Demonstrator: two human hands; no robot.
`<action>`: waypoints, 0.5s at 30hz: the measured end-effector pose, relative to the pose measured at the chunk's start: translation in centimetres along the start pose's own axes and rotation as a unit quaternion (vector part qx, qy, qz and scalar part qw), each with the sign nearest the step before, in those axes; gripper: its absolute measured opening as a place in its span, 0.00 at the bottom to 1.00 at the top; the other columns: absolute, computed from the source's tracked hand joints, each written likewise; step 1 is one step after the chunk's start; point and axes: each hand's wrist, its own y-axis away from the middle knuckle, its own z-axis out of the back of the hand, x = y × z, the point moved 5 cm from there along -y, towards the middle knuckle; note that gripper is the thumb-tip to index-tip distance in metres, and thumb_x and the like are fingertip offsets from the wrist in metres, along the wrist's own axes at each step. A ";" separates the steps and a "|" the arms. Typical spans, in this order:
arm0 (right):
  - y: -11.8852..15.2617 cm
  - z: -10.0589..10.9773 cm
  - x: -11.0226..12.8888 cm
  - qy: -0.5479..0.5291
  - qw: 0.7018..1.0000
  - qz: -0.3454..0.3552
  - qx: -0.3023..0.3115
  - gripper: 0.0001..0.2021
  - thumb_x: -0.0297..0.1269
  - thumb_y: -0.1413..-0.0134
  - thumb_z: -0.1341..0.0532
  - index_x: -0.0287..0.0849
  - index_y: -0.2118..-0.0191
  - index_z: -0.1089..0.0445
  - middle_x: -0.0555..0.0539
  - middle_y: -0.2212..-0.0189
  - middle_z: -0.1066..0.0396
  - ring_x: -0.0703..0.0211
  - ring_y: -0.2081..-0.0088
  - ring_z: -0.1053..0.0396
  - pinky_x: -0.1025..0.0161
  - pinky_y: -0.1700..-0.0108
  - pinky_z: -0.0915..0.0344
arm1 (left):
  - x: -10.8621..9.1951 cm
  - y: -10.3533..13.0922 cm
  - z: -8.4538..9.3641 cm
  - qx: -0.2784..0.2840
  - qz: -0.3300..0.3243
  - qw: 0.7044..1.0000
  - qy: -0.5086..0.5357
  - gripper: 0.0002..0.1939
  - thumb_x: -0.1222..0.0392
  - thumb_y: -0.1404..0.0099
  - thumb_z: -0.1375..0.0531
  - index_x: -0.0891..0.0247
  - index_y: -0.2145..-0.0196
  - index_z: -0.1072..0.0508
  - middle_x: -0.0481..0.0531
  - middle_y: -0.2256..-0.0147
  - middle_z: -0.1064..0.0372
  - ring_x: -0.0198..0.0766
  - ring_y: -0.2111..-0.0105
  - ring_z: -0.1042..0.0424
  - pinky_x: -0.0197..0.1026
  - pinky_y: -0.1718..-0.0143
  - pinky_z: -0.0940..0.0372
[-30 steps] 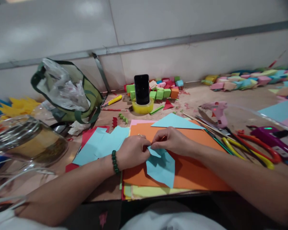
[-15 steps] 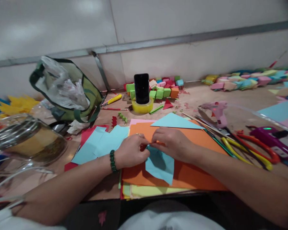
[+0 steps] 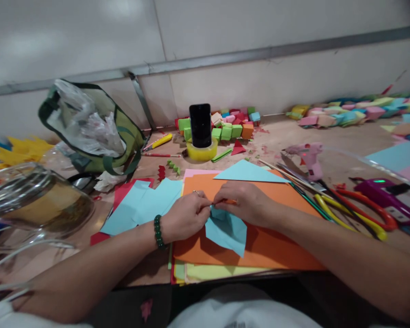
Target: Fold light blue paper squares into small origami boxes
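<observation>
Both my hands pinch the top of a creased sheet of light blue paper point(image 3: 227, 232), which hangs toward me over a stack of coloured paper point(image 3: 280, 248) with orange on top. My left hand point(image 3: 187, 214), with a green bead bracelet at the wrist, has its fingers closed at the paper's upper left. Fingertips of my right hand point(image 3: 244, 202) press together on the upper edge, nearly meeting the left ones. Part of the fold is hidden behind the fingers. Just beyond lies a folded light blue triangle point(image 3: 248, 172); more light blue pieces point(image 3: 146, 202) lie to the left.
A phone point(image 3: 200, 125) stands in a yellow tape roll point(image 3: 201, 151) before several paper cubes point(image 3: 232, 130). On the right are a pink glue gun point(image 3: 307, 157), scissors point(image 3: 369, 209) and a purple device point(image 3: 389, 196). A glass jar point(image 3: 37, 200) and green bag point(image 3: 123, 141) are left.
The lower corner of the blue paper has lifted slightly as my fingers keep pinching its top. The whole view has shifted a little; the other things stay put.
</observation>
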 end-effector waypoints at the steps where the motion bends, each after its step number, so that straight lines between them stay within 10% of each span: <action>1: 0.0 0.0 0.1 0.006 1.000 0.002 0.001 0.03 0.30 0.46 0.38 0.42 0.67 0.26 0.48 0.71 0.26 0.60 0.66 0.31 0.66 0.65 0.39 | 0.0 0.0 0.0 0.002 -0.002 1.000 0.000 0.12 0.67 0.40 0.52 0.63 0.81 0.44 0.47 0.76 0.43 0.34 0.73 0.40 0.38 0.67 0.45; 15: 0.2 -0.4 1.1 0.129 0.990 0.053 -0.020 0.07 0.29 0.44 0.44 0.40 0.69 0.30 0.47 0.73 0.28 0.59 0.68 0.35 0.65 0.68 0.43 | -0.2 -0.1 0.2 -0.016 0.019 1.000 -0.007 0.09 0.67 0.49 0.47 0.63 0.82 0.46 0.47 0.77 0.42 0.33 0.75 0.41 0.38 0.71 0.47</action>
